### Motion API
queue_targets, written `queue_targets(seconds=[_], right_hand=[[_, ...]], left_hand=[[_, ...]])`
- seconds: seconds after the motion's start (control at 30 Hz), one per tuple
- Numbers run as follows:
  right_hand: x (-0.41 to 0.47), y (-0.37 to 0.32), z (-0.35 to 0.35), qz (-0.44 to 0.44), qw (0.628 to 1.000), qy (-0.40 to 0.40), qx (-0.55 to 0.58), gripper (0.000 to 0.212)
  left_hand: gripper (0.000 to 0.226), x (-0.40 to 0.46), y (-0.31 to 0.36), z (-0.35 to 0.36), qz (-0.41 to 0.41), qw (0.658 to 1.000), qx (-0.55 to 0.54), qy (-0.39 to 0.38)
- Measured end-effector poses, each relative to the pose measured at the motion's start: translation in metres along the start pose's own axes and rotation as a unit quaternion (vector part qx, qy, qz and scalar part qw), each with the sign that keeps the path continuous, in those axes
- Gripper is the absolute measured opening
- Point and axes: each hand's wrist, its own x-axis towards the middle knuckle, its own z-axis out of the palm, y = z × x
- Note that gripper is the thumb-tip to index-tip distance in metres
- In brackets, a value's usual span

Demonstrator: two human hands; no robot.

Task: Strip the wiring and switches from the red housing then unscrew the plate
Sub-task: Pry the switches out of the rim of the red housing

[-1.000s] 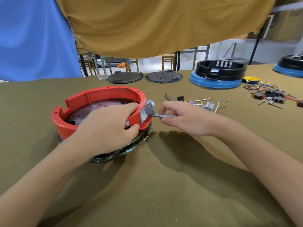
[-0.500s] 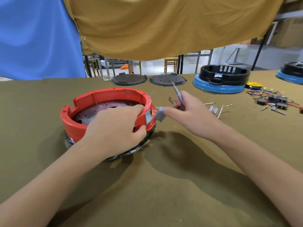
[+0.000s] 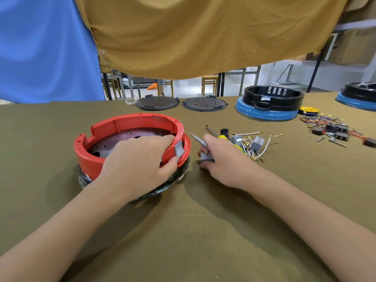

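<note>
One grey rocker switch (image 3: 179, 150) remains seated in the right-hand wall of the round red plastic housing (image 3: 130, 127), which sits on a dark film-wrapped base (image 3: 173, 180) on the olive cloth-covered table (image 3: 183, 231); its face looks outward toward the right hand, so any levering would run roughly sideways across the table. Left hand (image 3: 138, 161): draped over the near rim, fingers curled inside the wall and thumb pressed on the outer wall just below the switch, gripping the housing. Right hand (image 3: 221, 159): just beside the housing on its switch side and apart from it, fingers closed round a slim grey metal screwdriver (image 3: 198, 139), shaft pointing up and to the left toward the switch, and also pinching a small grey switch block (image 3: 206, 156) already free of the housing. Dark perforated metal plate (image 3: 130, 137): inside the housing, apparently not yet unscrewed. Judgement: the loose block wants setting down first. Open cloth lies below and between the hands. Near the right hand: a pile of white wires and grey connector blocks (image 3: 256, 143). Farther right: a tangle of coloured wires and black switches (image 3: 333, 129). Along the far edge: two dark round lids (image 3: 204, 103) and a black housing on a blue base (image 3: 272, 102).
</note>
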Motion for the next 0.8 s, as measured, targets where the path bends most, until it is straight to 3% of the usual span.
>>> queue_targets(seconds=[0.1,0.2,0.27,0.5,0.67,0.8], right_hand=[[0.002,0.004,-0.005,0.024,0.987,0.088,0.131,0.036],[0.01,0.018,-0.019,0.094,0.94,0.221,0.243,0.033],[0.014,0.032,-0.025,0.148,0.915,0.26,0.27,0.03],[0.015,0.061,-0.031,0.259,0.906,0.239,0.236,0.032],[0.014,0.058,-0.03,0.253,0.918,0.237,0.193,0.023],[0.011,0.052,-0.035,0.225,0.896,0.282,0.257,0.016]], left_hand=[[0.034,-0.001,0.0,0.0,0.001,1.0,0.001,0.004],[0.034,-0.001,-0.002,0.001,0.003,1.0,-0.002,0.007],[0.037,-0.001,-0.003,0.002,0.009,1.0,-0.004,0.007],[0.049,-0.001,-0.005,-0.002,0.06,0.995,-0.075,0.006],[0.045,-0.002,-0.008,-0.009,0.093,0.99,-0.104,-0.013],[0.047,-0.002,-0.012,-0.014,0.075,0.993,-0.091,0.013]])
